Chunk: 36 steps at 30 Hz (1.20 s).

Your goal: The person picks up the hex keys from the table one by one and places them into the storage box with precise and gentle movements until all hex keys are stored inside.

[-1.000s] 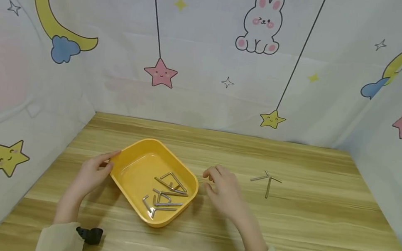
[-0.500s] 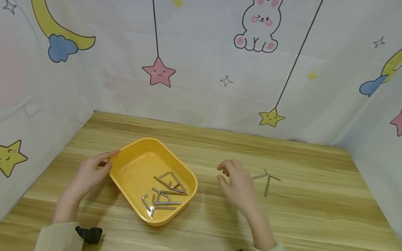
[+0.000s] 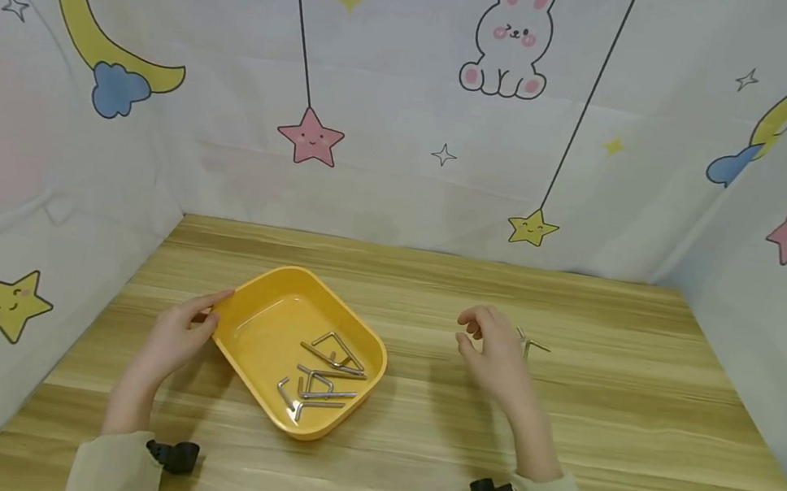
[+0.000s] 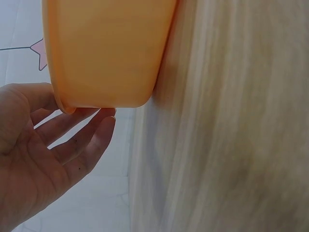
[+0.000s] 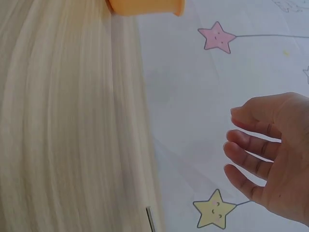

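A yellow plastic box [image 3: 256, 343] stands turned at an angle on the table, with several L-shaped hex keys [image 3: 326, 397] lying inside toward its near right side. My left hand [image 3: 176, 333] holds the box by its left corner; in the left wrist view the thumb goes behind the rim and the other fingers touch the outer wall. Above the table to the right of the box, my right hand [image 3: 494, 356] hangs with loosely bent fingers and nothing in them. Just beyond it lie loose hex keys [image 3: 536, 345], partly hidden by that hand.
The wood-grain table [image 3: 638, 415] is enclosed at the back and sides by white cloth [image 3: 384, 203] printed with stars, moons and a rabbit. Black camera mounts [image 3: 174, 456] sit at both wrists.
My right hand has moved right, away from the box and toward the loose hex keys, now covering part of them. The left hand and the box stay in place.
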Tool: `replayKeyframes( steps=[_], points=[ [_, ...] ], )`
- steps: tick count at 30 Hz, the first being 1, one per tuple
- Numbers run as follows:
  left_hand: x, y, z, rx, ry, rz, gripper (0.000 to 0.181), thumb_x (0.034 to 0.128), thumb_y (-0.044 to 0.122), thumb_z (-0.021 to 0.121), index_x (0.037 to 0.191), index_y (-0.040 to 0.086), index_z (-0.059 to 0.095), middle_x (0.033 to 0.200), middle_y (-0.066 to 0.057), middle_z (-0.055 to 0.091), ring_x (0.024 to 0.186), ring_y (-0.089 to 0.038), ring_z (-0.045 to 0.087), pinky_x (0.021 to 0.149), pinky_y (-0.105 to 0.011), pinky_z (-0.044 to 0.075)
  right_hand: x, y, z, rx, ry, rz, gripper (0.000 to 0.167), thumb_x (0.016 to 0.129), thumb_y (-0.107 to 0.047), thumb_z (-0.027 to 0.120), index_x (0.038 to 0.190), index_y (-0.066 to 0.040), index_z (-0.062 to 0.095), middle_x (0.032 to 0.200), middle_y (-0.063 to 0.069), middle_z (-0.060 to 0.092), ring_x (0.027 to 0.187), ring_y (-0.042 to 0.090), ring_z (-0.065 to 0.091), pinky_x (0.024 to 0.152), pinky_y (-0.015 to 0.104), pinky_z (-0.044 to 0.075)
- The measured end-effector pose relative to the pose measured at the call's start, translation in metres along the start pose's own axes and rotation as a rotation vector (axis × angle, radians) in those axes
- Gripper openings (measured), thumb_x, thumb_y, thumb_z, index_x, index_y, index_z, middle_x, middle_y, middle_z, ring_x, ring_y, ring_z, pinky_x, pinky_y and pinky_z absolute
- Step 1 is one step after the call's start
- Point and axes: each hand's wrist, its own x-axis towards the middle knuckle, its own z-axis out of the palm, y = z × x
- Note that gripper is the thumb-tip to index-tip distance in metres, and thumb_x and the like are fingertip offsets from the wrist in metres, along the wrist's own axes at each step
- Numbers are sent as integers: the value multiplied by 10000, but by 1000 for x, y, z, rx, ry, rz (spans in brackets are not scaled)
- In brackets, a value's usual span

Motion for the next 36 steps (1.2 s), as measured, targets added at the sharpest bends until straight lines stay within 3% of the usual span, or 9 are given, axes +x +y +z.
replayKeyframes(
  steps=[14, 22, 31, 36],
  points=[
    [1, 2, 0, -5, -6, -1, 416, 999, 98, 449, 1408, 32, 479, 1412, -303, 460, 1112, -495, 556, 722, -323, 530, 0, 27, -11, -5, 22, 87, 160, 872, -96, 642, 1024, -55, 618, 901, 82, 571, 868, 260, 565, 758, 347, 451],
    [0, 1, 1, -3, -7, -14, 418, 1002, 106, 446, 1414, 41, 474, 1415, -299, 459, 1123, -494, 548, 770, -398, 541, -2, 44, -18, -6, 25, 144, 201, 884, -112, 633, 1070, -37, 617, 936, 96, 567, 889, 252, 545, 752, 335, 422],
    [-3, -2, -1, -12, -14, -28, 426, 1005, 122, 445, 1425, 56, 463, 1421, -295, 456, 1125, -473, 544, 685, -194, 485, -7, 60, -25, -26, 14, 219, 232, 899, -90, 595, 1105, 15, 599, 957, 133, 555, 884, 277, 537, 755, 352, 425],
    [-4, -3, 0, 1, -25, -24, 431, 1013, 152, 435, 1437, 76, 452, 1423, -288, 456, 1125, -459, 548, 675, -171, 477, -9, 71, -26, -40, -8, 274, 259, 888, -101, 593, 1115, 23, 594, 967, 152, 558, 883, 289, 567, 744, 378, 457]
  ],
)
